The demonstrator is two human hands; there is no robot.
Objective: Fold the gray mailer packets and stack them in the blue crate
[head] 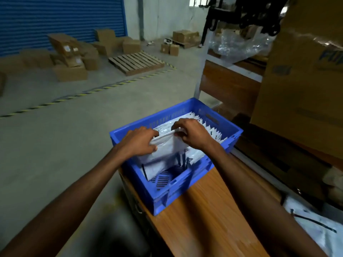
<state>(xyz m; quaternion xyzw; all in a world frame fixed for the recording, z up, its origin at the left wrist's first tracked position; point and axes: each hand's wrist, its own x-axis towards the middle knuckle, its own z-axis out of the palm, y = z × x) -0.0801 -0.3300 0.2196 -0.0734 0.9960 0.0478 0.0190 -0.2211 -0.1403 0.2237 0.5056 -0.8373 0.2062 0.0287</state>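
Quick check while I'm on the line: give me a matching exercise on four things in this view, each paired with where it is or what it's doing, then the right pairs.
Things:
1. left hand
2. blue crate
3. wooden pallet
4. folded packets

Places or states:
A. lying on the concrete floor
B. standing in a row at the far side of the crate
C. gripping the near packet with the right hand
D. sitting on the wooden table

Pairs: 1-C, 2-D, 3-A, 4-B

Wooden table (207, 216) in foreground. Concrete floor beyond: scattered cardboard boxes (70, 52), wooden pallet (136, 63), yellow-black floor tape (89, 92). Blue roller shutter (61, 17) behind; large carton (304, 75) at right.
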